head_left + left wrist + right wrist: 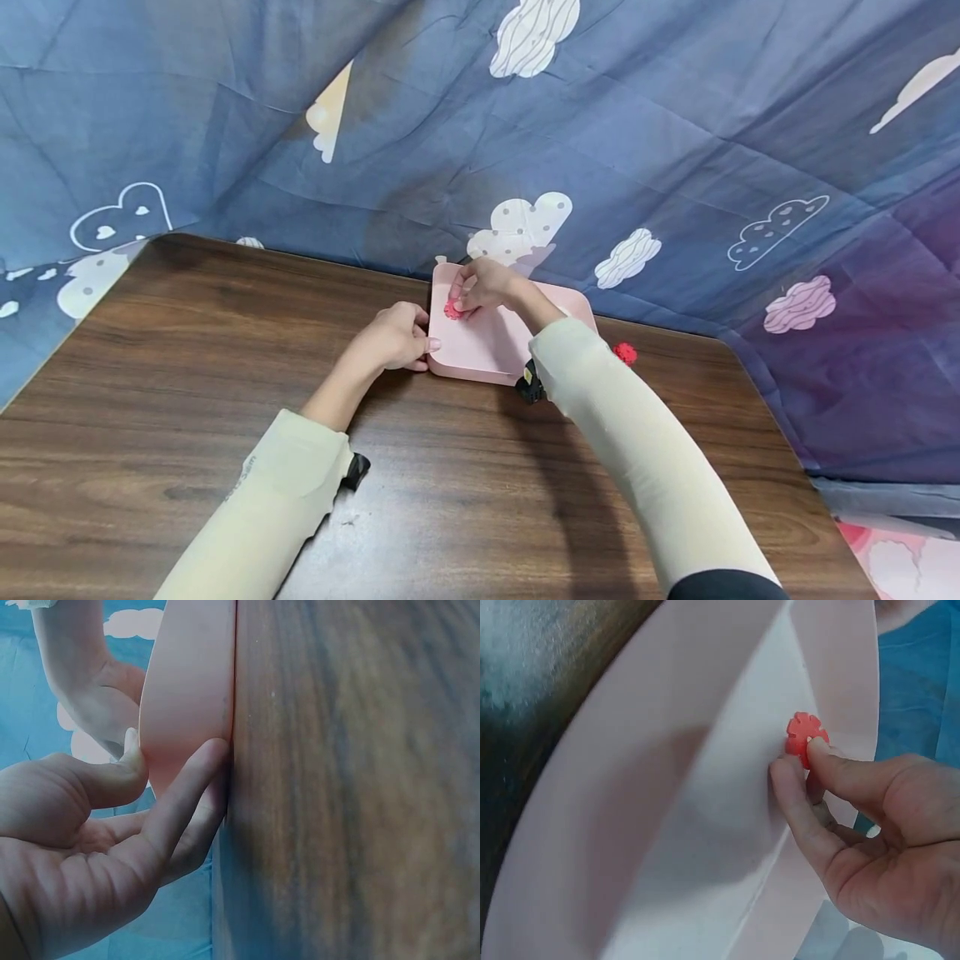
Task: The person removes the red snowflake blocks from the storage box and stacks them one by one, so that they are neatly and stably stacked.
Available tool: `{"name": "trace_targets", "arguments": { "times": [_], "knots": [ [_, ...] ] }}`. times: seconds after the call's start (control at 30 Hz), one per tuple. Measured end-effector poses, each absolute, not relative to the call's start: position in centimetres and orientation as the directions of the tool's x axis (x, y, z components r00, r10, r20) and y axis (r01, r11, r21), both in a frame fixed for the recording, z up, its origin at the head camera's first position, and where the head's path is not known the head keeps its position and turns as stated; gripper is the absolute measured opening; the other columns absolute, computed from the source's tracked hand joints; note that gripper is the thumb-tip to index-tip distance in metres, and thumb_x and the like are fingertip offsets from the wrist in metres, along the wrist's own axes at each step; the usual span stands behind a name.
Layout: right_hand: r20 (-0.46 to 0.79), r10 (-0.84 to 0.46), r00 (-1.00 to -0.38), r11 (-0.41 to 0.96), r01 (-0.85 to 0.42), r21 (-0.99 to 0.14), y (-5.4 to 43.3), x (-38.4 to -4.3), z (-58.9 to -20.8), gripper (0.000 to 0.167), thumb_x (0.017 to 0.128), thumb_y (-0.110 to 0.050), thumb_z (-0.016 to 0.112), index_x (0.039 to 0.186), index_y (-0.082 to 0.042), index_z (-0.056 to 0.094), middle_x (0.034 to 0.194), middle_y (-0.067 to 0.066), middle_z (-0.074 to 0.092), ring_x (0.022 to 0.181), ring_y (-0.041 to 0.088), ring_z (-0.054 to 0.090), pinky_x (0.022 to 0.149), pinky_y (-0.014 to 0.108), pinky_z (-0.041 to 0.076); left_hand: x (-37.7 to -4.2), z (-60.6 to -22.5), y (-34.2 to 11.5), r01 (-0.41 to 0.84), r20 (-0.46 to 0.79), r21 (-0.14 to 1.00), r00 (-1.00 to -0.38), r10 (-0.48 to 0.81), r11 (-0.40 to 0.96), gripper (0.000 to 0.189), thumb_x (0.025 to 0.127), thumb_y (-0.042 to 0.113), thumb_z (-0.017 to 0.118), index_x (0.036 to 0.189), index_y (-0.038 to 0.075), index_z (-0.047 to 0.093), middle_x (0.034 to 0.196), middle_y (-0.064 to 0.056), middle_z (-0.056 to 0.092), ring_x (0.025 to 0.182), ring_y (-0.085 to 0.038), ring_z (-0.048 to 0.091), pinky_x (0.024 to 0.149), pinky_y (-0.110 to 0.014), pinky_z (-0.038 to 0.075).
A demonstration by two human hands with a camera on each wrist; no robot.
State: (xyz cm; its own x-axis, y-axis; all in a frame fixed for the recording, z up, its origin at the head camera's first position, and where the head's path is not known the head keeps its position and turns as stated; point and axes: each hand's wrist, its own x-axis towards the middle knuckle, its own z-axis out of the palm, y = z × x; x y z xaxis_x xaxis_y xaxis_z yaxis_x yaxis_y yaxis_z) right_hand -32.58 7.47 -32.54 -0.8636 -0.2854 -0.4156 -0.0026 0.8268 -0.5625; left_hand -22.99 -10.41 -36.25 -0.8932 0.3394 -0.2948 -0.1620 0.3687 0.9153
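A shallow pink tray with rounded corners lies at the back of the wooden table. Its left side is held by my left hand, thumb over the rim and fingers against the outer wall, as the left wrist view also shows. Inside the tray, near its left end, my right hand pinches a red notched plastic disc between thumb and fingers. The right wrist view shows the disc's slotted, flower-like edge just above the tray floor. Part of the tray is covered by my right forearm in the head view.
Just right of the tray, another red piece sits on the table, partly beside my right sleeve. Behind the table's back edge hangs a blue curtain printed with clouds.
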Motion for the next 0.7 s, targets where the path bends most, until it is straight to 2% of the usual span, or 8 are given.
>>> {"name": "trace_targets", "arguments": {
  "times": [0.17, 0.3, 0.4, 0.5, 0.63, 0.7],
  "knots": [
    [-0.408, -0.271, -0.872, 0.819, 0.014, -0.574, 8.5, -32.5, -31.9, 0.013, 0.096, 0.012, 0.070, 0.108, 0.009, 0.069, 0.088, 0.012, 0.073, 0.075, 0.015, 0.073, 0.087, 0.038, 0.071, -23.0, -36.3, -10.3, -0.162, -0.297, 0.914, -0.891, 0.343, 0.371, 0.051, 0.105, 0.000, 0.064, 0.151, -0.013, 0.046, 0.123, -0.028, 0.069, 0.084, -0.018, 0.070, 0.083, -0.030, 0.071],
    [-0.388, -0.263, -0.883, 0.809, 0.017, -0.588, 9.7, -32.5, -31.3, 0.014, 0.094, 0.014, 0.068, 0.109, 0.012, 0.068, 0.085, 0.011, 0.066, 0.072, 0.014, 0.071, 0.085, 0.038, 0.072, -23.0, -36.2, -10.3, -0.163, -0.302, 0.909, -0.892, 0.336, 0.382, 0.051, 0.105, -0.001, 0.063, 0.152, -0.013, 0.045, 0.122, -0.027, 0.067, 0.084, -0.019, 0.070, 0.082, -0.029, 0.071],
    [-0.386, -0.254, -0.887, 0.800, 0.032, -0.599, 10.4, -32.4, -31.0, 0.014, 0.094, 0.016, 0.067, 0.109, 0.013, 0.067, 0.082, 0.010, 0.065, 0.070, 0.014, 0.070, 0.087, 0.041, 0.072, -22.9, -36.1, -10.4, -0.165, -0.304, 0.907, -0.893, 0.331, 0.387, 0.051, 0.105, -0.001, 0.063, 0.152, -0.012, 0.045, 0.120, -0.024, 0.065, 0.085, -0.018, 0.070, 0.083, -0.029, 0.071],
    [-0.390, -0.235, -0.890, 0.802, 0.049, -0.596, 11.0, -32.3, -30.6, 0.015, 0.095, 0.016, 0.067, 0.109, 0.013, 0.067, 0.091, 0.015, 0.068, 0.071, 0.014, 0.070, 0.091, 0.044, 0.070, -22.9, -36.1, -10.5, -0.165, -0.302, 0.911, -0.892, 0.336, 0.378, 0.052, 0.105, -0.001, 0.063, 0.152, -0.012, 0.045, 0.117, -0.022, 0.063, 0.084, -0.017, 0.069, 0.084, -0.030, 0.071],
    [-0.397, -0.214, -0.892, 0.805, 0.068, -0.589, 12.0, -32.1, -30.0, 0.014, 0.096, 0.015, 0.066, 0.110, 0.012, 0.067, 0.097, 0.016, 0.070, 0.074, 0.016, 0.072, 0.091, 0.044, 0.070, -22.9, -36.1, -10.5, -0.160, -0.295, 0.915, -0.891, 0.344, 0.371, 0.052, 0.105, -0.001, 0.063, 0.153, -0.013, 0.044, 0.116, -0.021, 0.063, 0.085, -0.017, 0.067, 0.084, -0.030, 0.071],
    [-0.400, -0.208, -0.893, 0.801, 0.080, -0.594, 12.8, -32.1, -29.7, 0.012, 0.098, 0.013, 0.066, 0.110, 0.011, 0.066, 0.090, 0.013, 0.071, 0.074, 0.016, 0.073, 0.089, 0.043, 0.071, -22.9, -36.1, -10.5, -0.157, -0.293, 0.915, -0.891, 0.345, 0.373, 0.053, 0.105, 0.000, 0.063, 0.153, -0.013, 0.044, 0.115, -0.020, 0.063, 0.085, -0.017, 0.068, 0.084, -0.030, 0.071]
  ]
}}
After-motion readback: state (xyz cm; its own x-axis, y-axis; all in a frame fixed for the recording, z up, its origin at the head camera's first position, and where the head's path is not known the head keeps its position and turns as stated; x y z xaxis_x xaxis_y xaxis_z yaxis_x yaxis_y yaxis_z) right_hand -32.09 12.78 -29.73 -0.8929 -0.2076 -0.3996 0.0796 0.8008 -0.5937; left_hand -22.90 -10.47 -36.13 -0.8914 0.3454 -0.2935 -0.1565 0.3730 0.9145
